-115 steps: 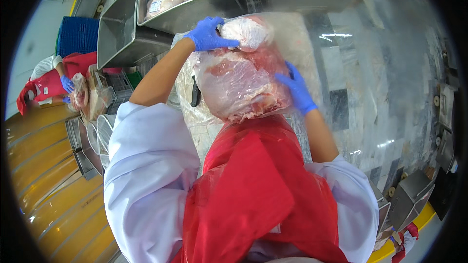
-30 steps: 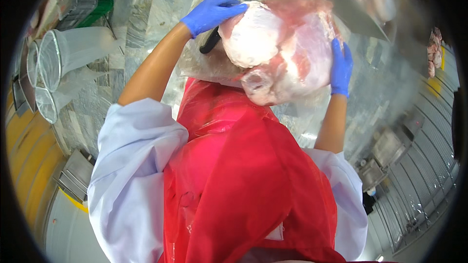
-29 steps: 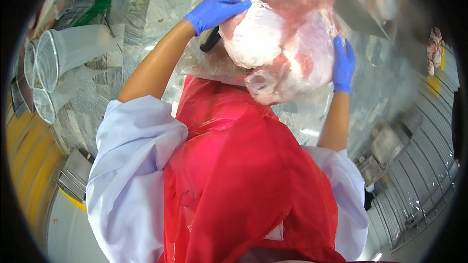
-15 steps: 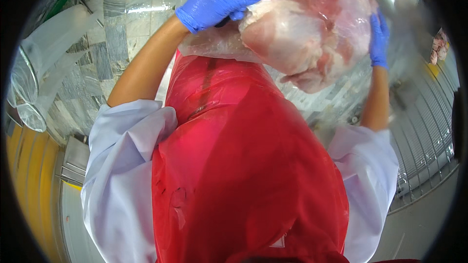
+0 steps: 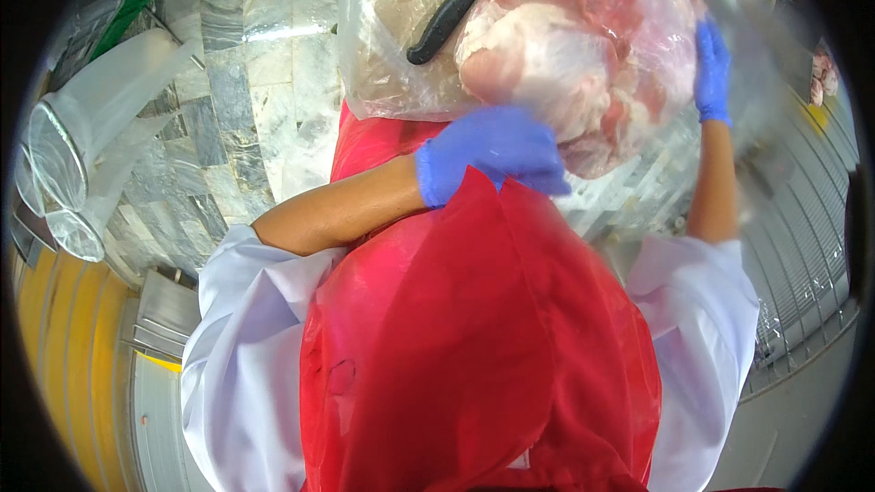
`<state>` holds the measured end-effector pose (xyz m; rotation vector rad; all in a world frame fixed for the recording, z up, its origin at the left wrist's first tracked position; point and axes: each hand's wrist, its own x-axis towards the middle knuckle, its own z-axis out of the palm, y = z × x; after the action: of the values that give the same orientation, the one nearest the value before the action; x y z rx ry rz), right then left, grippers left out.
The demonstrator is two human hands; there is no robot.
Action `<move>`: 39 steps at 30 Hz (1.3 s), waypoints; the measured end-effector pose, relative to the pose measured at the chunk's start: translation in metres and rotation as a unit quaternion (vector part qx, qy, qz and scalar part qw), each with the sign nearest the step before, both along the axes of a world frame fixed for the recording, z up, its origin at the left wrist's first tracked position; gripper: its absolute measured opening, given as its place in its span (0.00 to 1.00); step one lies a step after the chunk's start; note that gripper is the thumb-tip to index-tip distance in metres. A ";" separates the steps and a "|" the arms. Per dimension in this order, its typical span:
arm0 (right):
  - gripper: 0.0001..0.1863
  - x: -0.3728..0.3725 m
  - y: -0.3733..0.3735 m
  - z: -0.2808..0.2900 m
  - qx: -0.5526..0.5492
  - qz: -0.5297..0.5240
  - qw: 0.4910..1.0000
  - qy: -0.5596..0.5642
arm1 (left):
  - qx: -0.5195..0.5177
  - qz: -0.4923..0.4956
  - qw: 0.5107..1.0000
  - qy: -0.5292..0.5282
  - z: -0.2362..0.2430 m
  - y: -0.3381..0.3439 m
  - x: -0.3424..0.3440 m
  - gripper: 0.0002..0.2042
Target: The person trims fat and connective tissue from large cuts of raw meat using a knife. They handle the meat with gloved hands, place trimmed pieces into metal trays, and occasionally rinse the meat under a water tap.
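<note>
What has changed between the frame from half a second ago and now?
The left hand has left the upper-left edge of the meat and moved down and right, near the red apron; whether it touches the meat's lower edge is unclear. The black knife handle is now uncovered. The right hand stays at the meat's right side; the meat has barely moved.

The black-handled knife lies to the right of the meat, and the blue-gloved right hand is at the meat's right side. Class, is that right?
Not quite: the head view shows the black-handled knife left of the meat. The right hand is at its right side.
</note>
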<state>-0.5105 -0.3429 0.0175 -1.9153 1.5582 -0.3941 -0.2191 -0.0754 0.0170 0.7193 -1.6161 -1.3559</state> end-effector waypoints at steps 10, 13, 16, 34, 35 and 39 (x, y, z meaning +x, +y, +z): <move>0.29 -0.010 0.003 -0.004 0.002 -0.006 1.000 0.007 | 0.261 0.401 0.877 0.049 -0.038 -0.031 0.037 0.07; 0.29 -0.013 -0.001 -0.019 0.025 -0.046 0.998 -0.044 | 0.241 0.383 0.892 0.006 -0.033 -0.038 0.028 0.08; 0.28 -0.012 -0.002 -0.018 0.031 -0.045 0.997 -0.053 | 0.254 0.335 0.906 -0.044 -0.024 -0.039 0.033 0.13; 0.28 0.151 0.094 0.080 -0.123 0.389 0.912 0.050 | 0.004 0.405 0.898 -0.172 -0.023 0.019 -0.007 0.35; 0.30 0.161 0.103 0.078 -0.093 0.459 0.881 0.073 | -0.007 0.404 0.897 -0.179 -0.025 0.021 -0.009 0.35; 0.34 0.177 0.121 0.065 -0.113 0.542 0.826 0.105 | -0.063 0.405 0.893 -0.186 -0.035 0.027 -0.014 0.32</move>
<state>-0.3332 -0.2217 0.0823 -2.7218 0.3087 0.1596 -0.2333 -0.0484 -0.0179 1.4346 -1.3962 -0.5147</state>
